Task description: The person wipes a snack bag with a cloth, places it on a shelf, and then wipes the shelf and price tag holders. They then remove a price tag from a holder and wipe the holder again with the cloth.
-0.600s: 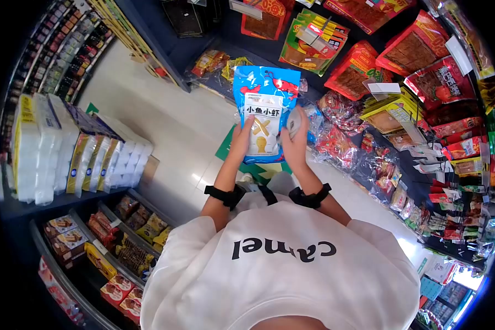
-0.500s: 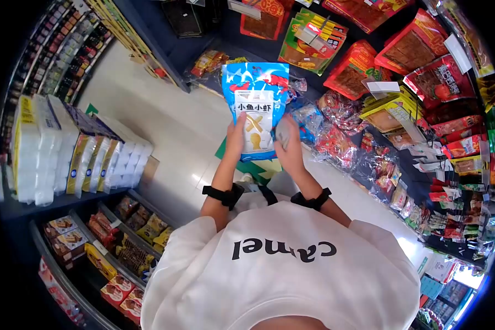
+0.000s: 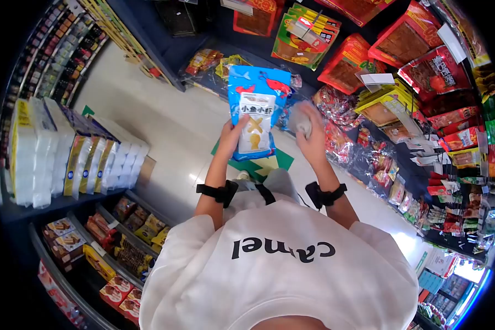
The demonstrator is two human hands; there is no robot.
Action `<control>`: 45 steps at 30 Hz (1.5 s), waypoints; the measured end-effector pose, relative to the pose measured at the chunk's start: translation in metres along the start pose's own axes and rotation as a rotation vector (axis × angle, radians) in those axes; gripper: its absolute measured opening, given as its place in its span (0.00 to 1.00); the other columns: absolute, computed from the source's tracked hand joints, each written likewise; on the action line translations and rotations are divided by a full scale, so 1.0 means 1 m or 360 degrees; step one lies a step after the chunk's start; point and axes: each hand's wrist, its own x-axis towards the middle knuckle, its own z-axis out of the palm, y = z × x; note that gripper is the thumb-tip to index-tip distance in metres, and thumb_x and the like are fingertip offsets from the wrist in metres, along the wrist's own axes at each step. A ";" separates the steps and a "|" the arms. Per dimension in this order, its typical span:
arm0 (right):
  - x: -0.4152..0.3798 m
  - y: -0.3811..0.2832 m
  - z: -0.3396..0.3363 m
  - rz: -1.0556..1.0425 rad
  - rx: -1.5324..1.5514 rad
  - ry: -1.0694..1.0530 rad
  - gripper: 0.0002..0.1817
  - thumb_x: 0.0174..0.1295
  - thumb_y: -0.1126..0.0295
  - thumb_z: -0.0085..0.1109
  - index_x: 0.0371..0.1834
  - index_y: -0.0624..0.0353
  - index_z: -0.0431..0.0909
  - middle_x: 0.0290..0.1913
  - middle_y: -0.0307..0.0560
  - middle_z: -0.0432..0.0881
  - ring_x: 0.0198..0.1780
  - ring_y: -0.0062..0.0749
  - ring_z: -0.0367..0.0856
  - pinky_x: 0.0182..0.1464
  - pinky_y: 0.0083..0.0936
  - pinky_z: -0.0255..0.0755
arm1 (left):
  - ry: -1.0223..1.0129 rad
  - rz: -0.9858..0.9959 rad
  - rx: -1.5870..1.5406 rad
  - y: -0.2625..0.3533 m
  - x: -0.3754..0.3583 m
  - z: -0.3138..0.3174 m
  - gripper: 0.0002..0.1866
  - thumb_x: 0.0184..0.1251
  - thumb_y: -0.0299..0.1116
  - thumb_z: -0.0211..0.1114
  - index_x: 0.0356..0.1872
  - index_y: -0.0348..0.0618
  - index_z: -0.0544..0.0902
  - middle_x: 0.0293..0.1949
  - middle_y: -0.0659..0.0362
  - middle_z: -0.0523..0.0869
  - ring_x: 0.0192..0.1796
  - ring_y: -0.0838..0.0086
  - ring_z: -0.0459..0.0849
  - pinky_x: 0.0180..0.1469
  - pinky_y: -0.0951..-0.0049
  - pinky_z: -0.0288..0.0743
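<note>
A blue pouch [image 3: 256, 118] is held up over the green floor mark [image 3: 283, 159], hiding part of it. Above the mark's left end, the left hand [image 3: 231, 137] grips the pouch's lower left edge, thumb across the front; the fingers behind are hidden. Up and to the right of the mark, the right hand [image 3: 312, 136] is apart from the pouch and seems to curl loosely around a pale item [image 3: 301, 122], too blurred to identify.

Doing this well, I judge, means keeping the left thumb firm enough that the pouch cannot swing on its one-handed hold, yet light enough not to crush the contents. The right hand is best kept clear of the wrapped packets [image 3: 340, 144] heaped right of the mark, since loose film could snag there.

Compared with half a second ago, the right hand has left the pouch's right side and swung outward, farther right of the mark, taking the pale item along, while the left keeps its hold
</note>
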 end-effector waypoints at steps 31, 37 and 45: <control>0.034 -0.051 0.035 -0.0322 -0.0126 0.0126 0.33 0.43 0.82 0.55 0.60 0.58 0.69 0.70 0.59 0.57 0.68 0.59 0.59 0.68 0.42 0.58 | -0.0248 -0.0179 -0.0017 -0.012 0.008 0.017 0.28 0.70 0.55 0.51 0.57 0.40 0.75 0.46 0.60 0.82 0.43 0.80 0.79 0.48 0.81 0.70; 0.001 -0.052 0.062 -0.0679 -0.0388 -0.0241 0.28 0.43 0.77 0.54 0.54 0.57 0.72 0.68 0.57 0.60 0.68 0.52 0.60 0.70 0.50 0.49 | -0.0290 -0.0066 -0.0552 0.003 -0.009 0.024 0.36 0.72 0.60 0.38 0.68 0.40 0.61 0.64 0.52 0.69 0.63 0.64 0.72 0.63 0.63 0.67; -0.032 -0.043 0.065 -0.0901 -0.0396 -0.0441 0.15 0.50 0.71 0.53 0.42 0.58 0.77 0.62 0.50 0.70 0.64 0.43 0.67 0.69 0.46 0.53 | -0.0194 -0.0115 -0.0385 0.005 0.001 0.009 0.26 0.69 0.47 0.56 0.59 0.38 0.72 0.53 0.54 0.80 0.51 0.69 0.81 0.52 0.69 0.76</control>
